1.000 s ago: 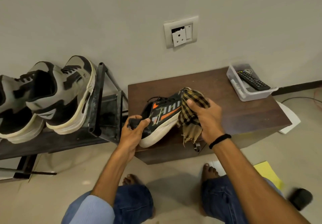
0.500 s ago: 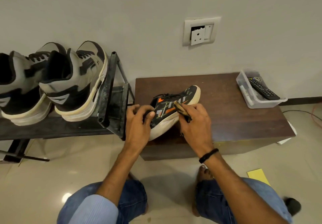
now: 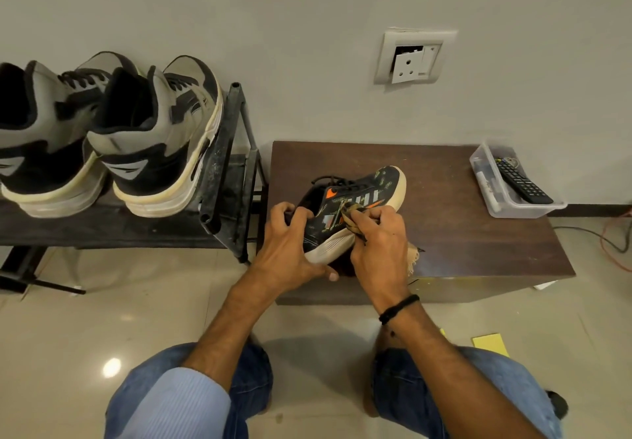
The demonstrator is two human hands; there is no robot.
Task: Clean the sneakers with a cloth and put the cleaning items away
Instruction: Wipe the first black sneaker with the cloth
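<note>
Gripping sneaker (image 3: 376, 184) heel, left hand (image 3: 289, 243) | right hand (image 3: 379, 245) pinching cloth (image 3: 351, 213) against its side | remote (image 3: 523, 182) labels unreadable

Wears one light blue sleeve (image 3: 181, 401) with fine pale stripes running along it, on the arm behind the left grip (image 3: 287, 250), its cuff edge lying near the elbow and the forearm bare below. Wears blue denim jeans (image 3: 523, 390), mid-blue, a little paler over both knees and darker in the folds at the inner sides. Carries a thin black band (image 3: 398, 308), plain and cord-like, round the wrist just behind the right grip (image 3: 379, 243), with that arm bare along all its visible length.
</note>
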